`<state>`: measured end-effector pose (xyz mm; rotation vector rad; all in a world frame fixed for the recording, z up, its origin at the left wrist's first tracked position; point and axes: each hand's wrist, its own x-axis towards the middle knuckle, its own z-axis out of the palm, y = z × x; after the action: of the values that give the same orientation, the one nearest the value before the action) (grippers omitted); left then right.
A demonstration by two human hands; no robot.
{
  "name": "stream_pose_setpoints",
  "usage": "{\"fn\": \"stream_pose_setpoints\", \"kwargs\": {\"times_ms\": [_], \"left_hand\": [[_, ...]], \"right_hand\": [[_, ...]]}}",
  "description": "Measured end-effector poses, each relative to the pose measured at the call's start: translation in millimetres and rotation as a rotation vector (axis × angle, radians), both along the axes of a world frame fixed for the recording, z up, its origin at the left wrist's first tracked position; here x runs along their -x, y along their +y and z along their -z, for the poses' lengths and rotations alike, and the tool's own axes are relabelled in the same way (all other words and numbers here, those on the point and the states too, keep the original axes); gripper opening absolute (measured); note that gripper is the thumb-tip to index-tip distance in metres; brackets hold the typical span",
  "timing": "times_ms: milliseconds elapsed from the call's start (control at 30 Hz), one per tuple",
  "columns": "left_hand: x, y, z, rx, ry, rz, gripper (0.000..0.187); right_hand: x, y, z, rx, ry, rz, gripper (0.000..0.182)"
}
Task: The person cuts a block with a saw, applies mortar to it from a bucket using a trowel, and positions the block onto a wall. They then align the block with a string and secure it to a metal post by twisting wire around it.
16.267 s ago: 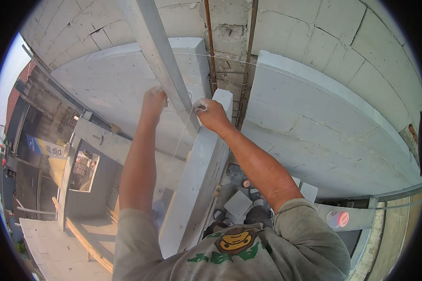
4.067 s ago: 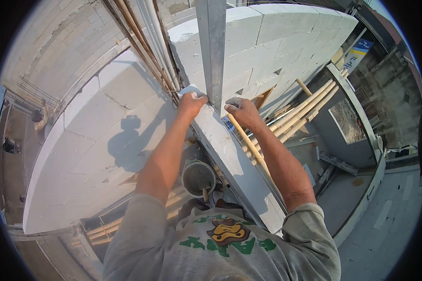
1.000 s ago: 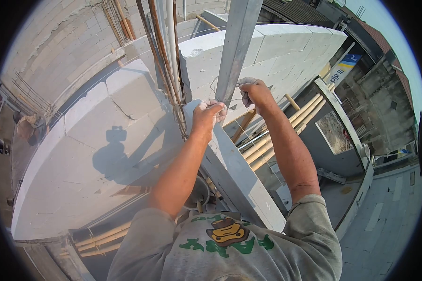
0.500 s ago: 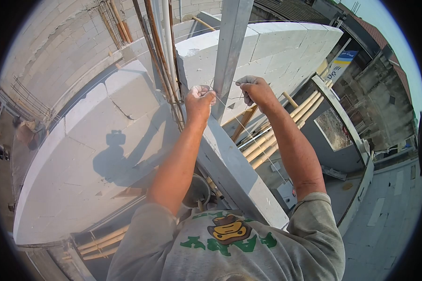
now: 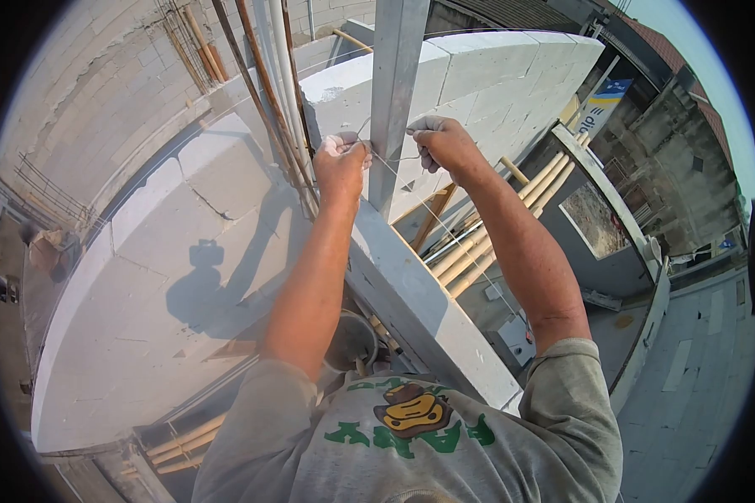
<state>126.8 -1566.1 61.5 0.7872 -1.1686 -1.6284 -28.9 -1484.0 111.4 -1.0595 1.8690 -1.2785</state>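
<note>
Compared with half a second ago: both hands a touch higher on the post and slightly closer to it, view tilted down a little, string pulled tauter.

At 9 o'clock, low block wall [image 5: 143, 277] carrying a shadow. Just right of it, rusty rebar bundle [image 5: 264, 92] rising toward 11 o'clock. Left hand [image 5: 341, 161] closed in a fist, fingertips pinching the thin string [image 5: 445, 228] right beside the post's left edge. Grey metal post [image 5: 393, 92] upright at 12 o'clock, long axis running from 12 down to its foot on the block ledge [image 5: 411, 302]. Right hand [image 5: 439, 142] clenched too, gripping the same string just right of the post. String wrapped across the post between the 2 fists, loose end slanting down toward 4 o'clock. Bamboo poles [image 5: 512, 218] leaning at 3 o'clock, below the tall block wall [image 5: 495, 75]. Bucket [image 5: 350, 339] under the left forearm.
</note>
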Motion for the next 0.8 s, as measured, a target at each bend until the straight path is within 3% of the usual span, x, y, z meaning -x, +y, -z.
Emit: {"fn": "stream_pose_setpoints", "kwargs": {"times_ms": [467, 800], "left_hand": [[2.4, -10.8, 8.5, 0.142, -0.181, -0.03, 0.025], [-10.7, 11.7, 14.8, 0.155, -0.068, -0.052, 0.031]], "right_hand": [[-5.4, 23.1, 1.3, -0.043, 0.089, -0.049, 0.027], [-19.6, 31.9, -0.1, -0.019, 0.208, -0.04, 0.032]]}}
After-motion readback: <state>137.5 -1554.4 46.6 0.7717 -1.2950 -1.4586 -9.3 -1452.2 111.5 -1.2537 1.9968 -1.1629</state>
